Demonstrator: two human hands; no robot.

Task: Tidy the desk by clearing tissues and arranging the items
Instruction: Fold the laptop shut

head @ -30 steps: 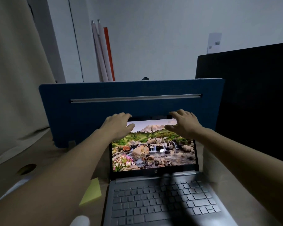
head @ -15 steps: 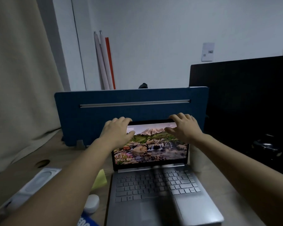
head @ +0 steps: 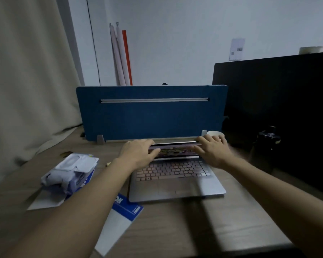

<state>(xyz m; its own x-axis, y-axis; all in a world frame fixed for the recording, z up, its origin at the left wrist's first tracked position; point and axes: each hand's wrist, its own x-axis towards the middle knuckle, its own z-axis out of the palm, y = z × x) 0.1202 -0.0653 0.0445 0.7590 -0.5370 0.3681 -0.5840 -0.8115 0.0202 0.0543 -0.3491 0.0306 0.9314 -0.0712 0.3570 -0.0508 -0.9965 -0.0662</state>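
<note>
A silver laptop (head: 175, 187) sits in the middle of the wooden desk (head: 203, 226). Its lid (head: 175, 146) is tipped far down over the keyboard, with only a thin strip of lit screen showing. My left hand (head: 138, 152) grips the lid's top edge on the left and my right hand (head: 212, 150) grips it on the right. A pack of wet wipes (head: 73, 170) lies left of the laptop on some papers. A blue and white booklet (head: 119, 218) pokes out from under my left forearm.
A blue divider panel (head: 151, 112) stands along the desk's far edge. A white cup (head: 215, 134) stands behind my right hand. A dark bottle (head: 267, 144) and a black monitor (head: 280, 101) are on the right. A curtain (head: 26, 81) hangs on the left.
Both hands have pushed the laptop lid down from upright to nearly flat. The view has pulled back, bringing the wipes pack, booklet and cup into sight.
</note>
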